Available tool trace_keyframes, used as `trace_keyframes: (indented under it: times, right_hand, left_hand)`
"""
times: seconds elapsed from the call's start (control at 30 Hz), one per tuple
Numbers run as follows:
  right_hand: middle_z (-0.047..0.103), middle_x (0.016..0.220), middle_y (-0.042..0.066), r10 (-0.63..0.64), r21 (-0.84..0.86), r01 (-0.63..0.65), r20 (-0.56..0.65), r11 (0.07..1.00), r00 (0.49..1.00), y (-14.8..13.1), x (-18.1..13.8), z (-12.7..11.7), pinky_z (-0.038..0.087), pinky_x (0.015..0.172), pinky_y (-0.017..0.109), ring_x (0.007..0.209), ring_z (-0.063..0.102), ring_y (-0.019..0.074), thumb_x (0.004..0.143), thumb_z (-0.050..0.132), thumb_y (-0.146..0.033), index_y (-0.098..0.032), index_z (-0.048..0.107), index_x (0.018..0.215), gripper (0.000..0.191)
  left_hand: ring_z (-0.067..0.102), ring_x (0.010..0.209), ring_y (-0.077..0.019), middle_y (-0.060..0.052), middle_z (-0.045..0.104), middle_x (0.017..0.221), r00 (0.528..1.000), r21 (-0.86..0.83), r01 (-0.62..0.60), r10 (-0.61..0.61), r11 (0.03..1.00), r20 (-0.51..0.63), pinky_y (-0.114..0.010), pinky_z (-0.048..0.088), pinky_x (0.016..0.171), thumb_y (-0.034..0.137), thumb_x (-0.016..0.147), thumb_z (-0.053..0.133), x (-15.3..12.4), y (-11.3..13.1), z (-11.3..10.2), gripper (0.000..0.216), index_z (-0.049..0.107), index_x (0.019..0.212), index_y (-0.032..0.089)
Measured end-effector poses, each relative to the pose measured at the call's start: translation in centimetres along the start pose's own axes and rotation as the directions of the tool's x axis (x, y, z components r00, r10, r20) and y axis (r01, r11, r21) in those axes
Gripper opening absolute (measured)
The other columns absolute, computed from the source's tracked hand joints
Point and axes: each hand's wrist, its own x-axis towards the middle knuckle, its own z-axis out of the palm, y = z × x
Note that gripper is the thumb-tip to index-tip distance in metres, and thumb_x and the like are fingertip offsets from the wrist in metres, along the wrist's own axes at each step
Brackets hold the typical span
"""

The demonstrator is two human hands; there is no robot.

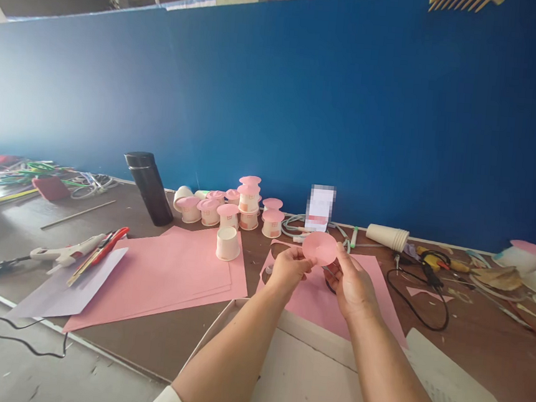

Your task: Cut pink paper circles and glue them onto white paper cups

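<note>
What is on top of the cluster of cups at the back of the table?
Pink paper circles lie on the cups. The insides of the cups are hidden by those circles.

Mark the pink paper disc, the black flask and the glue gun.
pink paper disc [319, 248]: head view, centre of its face, between the two hands.
black flask [150, 192]: head view, middle of its body.
glue gun [69, 250]: head view, middle of its white body.

The brown table [181, 337] carries pink paper sheets [167, 277] left of the fingers [300, 264], and another pink sheet [377, 286] lies beneath them. Beyond the fingers stand pink-topped paper cups [229, 210] and a black flask [149, 187]. A glue gun [64, 252] lies far to their left, a black cable [421, 302] to their right.
</note>
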Motion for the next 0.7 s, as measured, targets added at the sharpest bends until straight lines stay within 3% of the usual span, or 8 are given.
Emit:
trace_keyframes:
  times: [0.23, 0.47, 0.7]
  right_hand:
    - [0.074, 0.093, 0.006, -0.100, -0.035, 0.100, 0.020, 0.994, 0.995, 0.4, 0.4, -0.5, 0.052, 0.065, 0.029, 0.083, 0.068, 0.0230, 0.066, 0.077, -0.056, -0.022, 0.071, 0.104, 0.052]
    - [0.074, 0.084, 0.002, -0.188, -0.145, 0.176, -0.069, 0.974, 0.980, 0.4, 0.1, -0.3, 0.048, 0.061, 0.030, 0.071, 0.065, 0.0208, 0.066, 0.076, -0.053, -0.024, 0.073, 0.099, 0.044]
    - [0.075, 0.085, 0.001, -0.169, -0.225, 0.149, -0.072, 0.963, 0.983, -0.7, -1.3, 0.4, 0.045, 0.061, 0.027, 0.075, 0.065, 0.0205, 0.069, 0.077, -0.047, -0.024, 0.073, 0.095, 0.035]
  left_hand:
    - [0.048, 0.062, -0.0083, 0.000, 0.056, 0.069, 0.994, -0.007, 0.027, -0.026, 1.000, 0.110, -0.024, 0.037, 0.061, 0.037, 0.059, 0.082, 0.0, -0.4, -0.1, 0.031, 0.064, 0.072, 0.015]
    - [0.048, 0.068, -0.0093, 0.000, 0.056, 0.074, 0.986, -0.032, 0.080, -0.075, 0.996, 0.150, -0.025, 0.037, 0.067, 0.037, 0.055, 0.083, -0.1, -0.5, -0.1, 0.034, 0.065, 0.075, 0.015]
    - [0.048, 0.067, -0.0100, -0.001, 0.062, 0.074, 0.993, -0.052, -0.030, 0.035, 0.998, 0.112, -0.025, 0.035, 0.069, 0.041, 0.062, 0.081, 0.0, -0.9, -0.1, 0.032, 0.070, 0.078, 0.015]
